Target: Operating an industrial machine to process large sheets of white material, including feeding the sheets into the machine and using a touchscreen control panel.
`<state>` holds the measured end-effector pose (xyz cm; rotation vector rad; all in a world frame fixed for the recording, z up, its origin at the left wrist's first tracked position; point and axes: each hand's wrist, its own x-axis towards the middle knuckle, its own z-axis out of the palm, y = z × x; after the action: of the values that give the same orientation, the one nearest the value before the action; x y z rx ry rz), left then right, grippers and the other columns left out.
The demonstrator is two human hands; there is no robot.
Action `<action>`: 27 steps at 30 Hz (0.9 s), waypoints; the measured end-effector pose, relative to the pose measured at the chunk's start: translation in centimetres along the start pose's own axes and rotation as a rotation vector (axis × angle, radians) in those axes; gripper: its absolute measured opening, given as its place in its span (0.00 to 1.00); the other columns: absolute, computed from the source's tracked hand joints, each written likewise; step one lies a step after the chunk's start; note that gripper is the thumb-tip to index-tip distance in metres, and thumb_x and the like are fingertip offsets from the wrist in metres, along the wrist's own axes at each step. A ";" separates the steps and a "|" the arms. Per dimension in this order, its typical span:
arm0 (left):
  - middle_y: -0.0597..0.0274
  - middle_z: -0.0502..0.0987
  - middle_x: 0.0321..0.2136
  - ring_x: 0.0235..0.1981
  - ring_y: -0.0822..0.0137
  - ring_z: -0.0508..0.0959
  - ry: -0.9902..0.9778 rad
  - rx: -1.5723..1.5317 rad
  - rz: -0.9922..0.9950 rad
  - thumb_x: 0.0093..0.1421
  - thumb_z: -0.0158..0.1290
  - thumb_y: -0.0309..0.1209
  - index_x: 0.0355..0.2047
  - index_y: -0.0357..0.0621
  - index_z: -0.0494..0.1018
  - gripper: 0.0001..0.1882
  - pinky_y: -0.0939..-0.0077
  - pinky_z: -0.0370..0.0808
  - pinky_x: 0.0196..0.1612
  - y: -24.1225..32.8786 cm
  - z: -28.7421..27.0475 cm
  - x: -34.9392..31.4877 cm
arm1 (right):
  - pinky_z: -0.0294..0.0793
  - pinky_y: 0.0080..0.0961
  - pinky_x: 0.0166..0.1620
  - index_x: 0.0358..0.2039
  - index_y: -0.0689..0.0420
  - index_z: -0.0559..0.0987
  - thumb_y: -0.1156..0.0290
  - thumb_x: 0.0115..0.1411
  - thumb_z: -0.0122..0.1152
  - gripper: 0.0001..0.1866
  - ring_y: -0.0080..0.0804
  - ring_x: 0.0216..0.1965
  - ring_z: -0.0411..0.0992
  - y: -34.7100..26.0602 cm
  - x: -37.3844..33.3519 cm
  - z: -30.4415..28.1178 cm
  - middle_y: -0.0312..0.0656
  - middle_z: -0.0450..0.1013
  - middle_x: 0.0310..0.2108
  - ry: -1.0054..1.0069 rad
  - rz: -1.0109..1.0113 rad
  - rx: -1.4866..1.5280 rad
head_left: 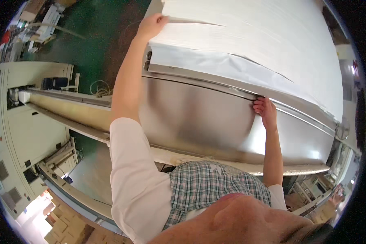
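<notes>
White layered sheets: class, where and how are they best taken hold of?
Probably by the left edge of the white sheets, coming from the left, where the left hand is: a gap opens between layers there, so thumb above and fingers below could pinch.

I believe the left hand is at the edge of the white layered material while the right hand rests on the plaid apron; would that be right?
Not quite: the right hand is at the far edge of the shiny metal panel, not on the plaid apron, as the head view shows.
</notes>
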<state>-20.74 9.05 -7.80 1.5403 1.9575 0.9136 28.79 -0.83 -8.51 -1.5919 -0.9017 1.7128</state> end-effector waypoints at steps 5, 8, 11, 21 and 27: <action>0.51 0.74 0.37 0.43 0.53 0.72 -0.425 0.520 0.181 0.49 0.39 0.64 0.39 0.47 0.73 0.35 0.63 0.69 0.44 9.9 4.9 1.0 | 0.70 0.17 0.30 0.38 0.62 0.72 0.61 0.61 0.45 0.16 0.21 0.26 0.70 -2.0 -1.2 2.9 0.40 0.73 0.28 -0.184 -0.075 -0.275; 0.50 0.70 0.45 0.48 0.53 0.68 -0.513 0.469 0.250 0.41 0.44 0.68 0.45 0.43 0.69 0.43 0.57 0.64 0.50 12.7 8.3 0.1 | 0.69 0.17 0.33 0.37 0.63 0.73 0.65 0.61 0.46 0.14 0.20 0.28 0.69 -4.4 -0.1 5.7 0.38 0.73 0.30 -0.256 -0.269 -0.532; 0.50 0.61 0.53 0.53 0.52 0.62 -0.511 0.681 0.343 0.32 0.55 0.66 0.55 0.43 0.56 0.55 0.55 0.56 0.54 13.5 9.1 -2.0 | 0.69 0.22 0.39 0.37 0.64 0.73 0.68 0.60 0.47 0.12 0.26 0.33 0.69 -8.3 1.7 10.1 0.40 0.73 0.31 -0.197 -0.661 -0.772; 0.57 0.64 0.50 0.52 0.57 0.63 -0.327 0.744 0.387 0.32 0.59 0.59 0.53 0.50 0.59 0.49 0.47 0.51 0.53 12.7 10.0 -5.6 | 0.66 0.37 0.45 0.40 0.56 0.74 0.61 0.59 0.41 0.16 0.47 0.41 0.68 -11.5 11.6 15.7 0.47 0.71 0.38 -0.092 -0.885 -1.351; 0.50 0.65 0.50 0.53 0.56 0.63 -0.290 0.854 0.355 0.30 0.63 0.52 0.53 0.43 0.57 0.50 0.59 0.56 0.55 12.3 10.2 -3.5 | 0.66 0.38 0.43 0.41 0.50 0.75 0.53 0.58 0.40 0.19 0.44 0.41 0.69 -13.4 12.6 1.0 0.41 0.73 0.39 0.082 -0.699 -1.403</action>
<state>-4.60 9.45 -5.40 2.3697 1.9810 -0.1104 26.78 17.04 -4.68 -1.6395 -2.5185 0.3719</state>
